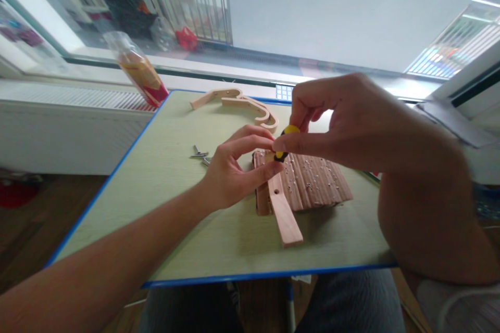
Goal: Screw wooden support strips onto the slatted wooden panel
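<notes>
My right hand (344, 119) is closed around a small tool with a yellow and black handle (287, 138), held upright over the top end of a flat wooden bar (284, 208). My left hand (238, 166) pinches at that same end of the bar, fingers bent; what sits between its fingertips is hidden. The bar lies across a slatted wooden panel (316, 182) dotted with small metal fasteners. Both rest on a pale green table (175, 203) with a blue edge.
Curved wooden pieces (238, 101) lie at the table's far side. A few loose screws (200, 155) sit left of my left hand. A plastic bag of parts (138, 70) leans at the far left corner by a radiator. A window runs behind.
</notes>
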Motion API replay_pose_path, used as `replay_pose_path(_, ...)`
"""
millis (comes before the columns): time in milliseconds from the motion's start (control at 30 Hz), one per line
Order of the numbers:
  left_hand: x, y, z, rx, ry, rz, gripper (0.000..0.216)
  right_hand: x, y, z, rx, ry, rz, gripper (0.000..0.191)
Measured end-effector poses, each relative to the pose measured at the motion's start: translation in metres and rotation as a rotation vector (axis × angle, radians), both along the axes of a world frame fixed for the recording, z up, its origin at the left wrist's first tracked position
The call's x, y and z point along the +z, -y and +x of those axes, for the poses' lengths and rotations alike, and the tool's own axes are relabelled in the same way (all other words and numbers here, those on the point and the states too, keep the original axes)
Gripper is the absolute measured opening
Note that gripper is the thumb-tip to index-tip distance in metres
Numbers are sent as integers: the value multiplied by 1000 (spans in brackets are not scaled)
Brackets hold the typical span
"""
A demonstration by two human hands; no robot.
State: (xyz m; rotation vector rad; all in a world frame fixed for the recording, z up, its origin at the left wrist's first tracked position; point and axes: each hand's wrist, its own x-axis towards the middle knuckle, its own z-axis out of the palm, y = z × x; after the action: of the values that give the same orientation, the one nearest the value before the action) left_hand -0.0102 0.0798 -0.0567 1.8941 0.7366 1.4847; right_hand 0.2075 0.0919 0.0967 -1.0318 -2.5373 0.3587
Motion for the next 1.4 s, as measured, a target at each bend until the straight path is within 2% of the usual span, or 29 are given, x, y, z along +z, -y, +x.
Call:
replay_pose_path(233,0,0,2,10,9,-5,28,-3,-5,2,11,1,44,33)
replay_pose_path(533,-1,-1,-3,-21,34,17,25,12,0,8,172,-18,-128,24)
replay_pose_path(900,3,3,-3,5,-22,-6,20,5,0,5,82,-29,-76,4)
replay_pose_path(1200,2,1,-1,12,-30,4,29,0,-1,1,70,-30,-34,17)
replay_pose_path(1400,2,1,1,11,3,-5,25,-2,-1,-2,69,-35,8,23)
